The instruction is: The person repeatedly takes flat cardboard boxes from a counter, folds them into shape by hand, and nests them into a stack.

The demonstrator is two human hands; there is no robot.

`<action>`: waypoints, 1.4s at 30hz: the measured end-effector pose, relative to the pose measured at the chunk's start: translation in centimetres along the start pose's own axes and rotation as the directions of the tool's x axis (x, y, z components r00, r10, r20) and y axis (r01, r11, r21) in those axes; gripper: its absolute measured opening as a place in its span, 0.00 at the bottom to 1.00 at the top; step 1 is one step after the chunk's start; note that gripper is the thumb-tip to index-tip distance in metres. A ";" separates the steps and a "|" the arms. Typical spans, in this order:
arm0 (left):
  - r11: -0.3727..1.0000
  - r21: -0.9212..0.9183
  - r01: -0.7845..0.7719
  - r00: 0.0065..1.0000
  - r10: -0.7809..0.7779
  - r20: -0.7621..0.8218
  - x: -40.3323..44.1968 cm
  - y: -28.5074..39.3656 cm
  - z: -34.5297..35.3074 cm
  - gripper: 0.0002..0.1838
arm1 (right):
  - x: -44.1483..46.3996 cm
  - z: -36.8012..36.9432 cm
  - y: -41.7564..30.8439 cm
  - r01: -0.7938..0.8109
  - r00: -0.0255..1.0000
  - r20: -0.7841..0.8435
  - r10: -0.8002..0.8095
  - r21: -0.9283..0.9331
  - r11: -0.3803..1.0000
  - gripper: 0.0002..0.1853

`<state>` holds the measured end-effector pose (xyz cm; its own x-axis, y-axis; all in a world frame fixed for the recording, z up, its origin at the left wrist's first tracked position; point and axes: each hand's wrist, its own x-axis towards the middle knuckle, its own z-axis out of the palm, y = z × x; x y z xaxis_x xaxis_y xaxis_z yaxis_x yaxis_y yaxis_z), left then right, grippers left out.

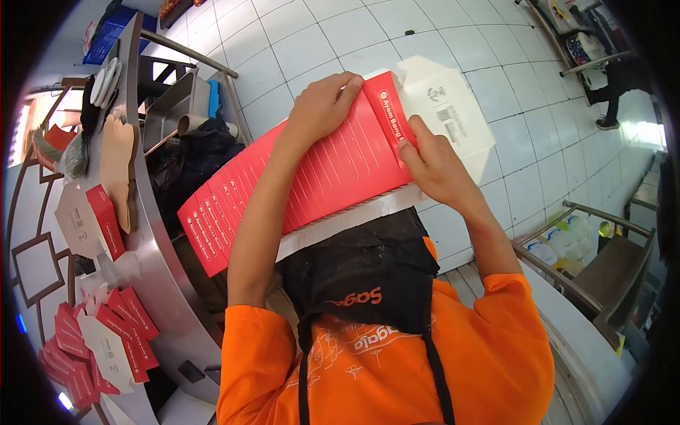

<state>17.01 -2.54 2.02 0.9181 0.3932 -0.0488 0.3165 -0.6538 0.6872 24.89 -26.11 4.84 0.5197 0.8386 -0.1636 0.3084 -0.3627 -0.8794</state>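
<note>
A long stack of flat red cardboard food boxes [312, 177] lies in front of my body, its edges overlapping in rows. The end box [388, 113] shows white lettering, and its white flaps [453, 117] stick out to the right. My left hand [326, 106] reaches across the stack, fingers over its far edge and thumb near the end box. My right hand [439, 163] grips the near edge of that end box, thumb and index finger on the red panel. Its other fingers are partly hidden.
A steel table [159, 273] runs along the left, holding a folded box [92, 219], a pile of red boxes [106, 340] and brown cardboard [117, 163]. A metal rack [602, 262] stands at right. Another person's leg [613, 99] shows at upper right on the tiled floor [319, 57].
</note>
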 end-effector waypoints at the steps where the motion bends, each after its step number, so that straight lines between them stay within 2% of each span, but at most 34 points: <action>1: 1.000 0.008 -0.029 0.999 0.029 -0.018 0.0 0.0 0.2 0.22 | -0.1 0.2 -0.2 0.019 1.000 -0.012 -0.020 -0.084 0.996 0.11; 2: 0.998 0.017 -0.056 0.998 0.057 -0.039 0.0 0.0 0.3 0.22 | -0.1 0.3 -0.3 0.038 0.999 -0.021 -0.042 -0.168 0.985 0.11; 5: 0.992 0.066 -0.104 0.987 0.111 -0.115 0.1 -0.6 0.8 0.23 | 0.2 0.4 -0.1 0.074 0.997 0.041 -0.072 -0.069 0.995 0.11; 8: 0.993 0.055 -0.102 0.985 0.109 -0.131 -0.2 -0.5 0.8 0.24 | 1.4 -0.8 0.8 0.010 0.984 0.175 -0.022 0.069 0.998 0.09; 11: 0.996 0.086 0.014 1.000 -0.013 -0.017 -0.4 0.9 -0.2 0.27 | 1.6 -0.3 2.4 0.066 0.986 0.142 -0.090 0.164 0.984 0.11; 14: 0.983 0.170 -0.066 0.997 0.073 -0.031 -0.6 -0.1 0.5 0.31 | 1.1 -0.1 3.7 0.064 0.987 0.127 -0.096 0.235 0.970 0.13; 17: 0.989 0.149 -0.003 1.000 0.000 0.021 -0.6 0.6 0.1 0.34 | 0.7 -0.3 4.5 0.023 0.986 0.147 -0.075 0.324 0.946 0.15; 18: 0.987 0.163 -0.006 1.000 0.002 0.026 -0.5 0.5 0.1 0.35 | 0.6 -0.7 4.6 -0.026 0.978 0.202 -0.047 0.345 0.938 0.17; 21: 0.990 0.135 0.034 0.998 -0.041 0.045 -0.7 0.7 0.1 0.35 | -0.1 -3.6 4.9 0.186 0.940 0.263 -0.218 0.140 0.972 0.18; 23: 0.986 0.165 0.013 1.000 -0.014 0.007 -0.8 0.5 0.4 0.35 | -1.3 -4.8 5.2 0.270 0.949 0.200 -0.242 -0.123 0.955 0.14; 25: 0.984 0.178 0.020 1.000 -0.019 -0.006 -0.8 0.5 0.4 0.35 | -2.1 -4.8 7.2 0.331 0.940 0.224 -0.257 -0.423 0.844 0.14; 26: 0.984 0.172 0.035 0.999 -0.036 0.003 -0.8 0.7 0.3 0.35 | -1.7 -3.9 8.1 0.313 0.944 0.227 -0.238 -0.401 0.861 0.15; 29: 0.977 0.209 0.030 0.999 -0.025 -0.027 -0.9 0.9 0.9 0.35 | -1.3 -2.2 11.5 0.412 0.908 0.257 -0.331 -0.401 0.818 0.09; 31: 0.973 0.230 0.035 0.998 -0.023 -0.053 -1.0 0.8 0.9 0.35 | -1.3 -2.0 11.7 0.452 0.891 0.234 -0.388 -0.394 0.800 0.10; 39: 0.973 0.232 0.010 0.995 0.015 -0.102 -1.0 0.6 1.4 0.34 | -2.1 -0.2 11.9 0.468 0.884 0.176 -0.434 -0.365 0.805 0.13; 42: 0.969 0.248 0.017 0.994 0.010 -0.109 -0.9 0.5 1.5 0.34 | -2.4 1.0 12.6 0.467 0.883 0.099 -0.458 -0.265 0.844 0.12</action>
<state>16.69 -4.18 1.30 0.8900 0.4545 0.0371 0.3815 -0.7867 0.4853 26.76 -32.29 -6.26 0.2389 0.9471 0.2143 0.7139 -0.0217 -0.6999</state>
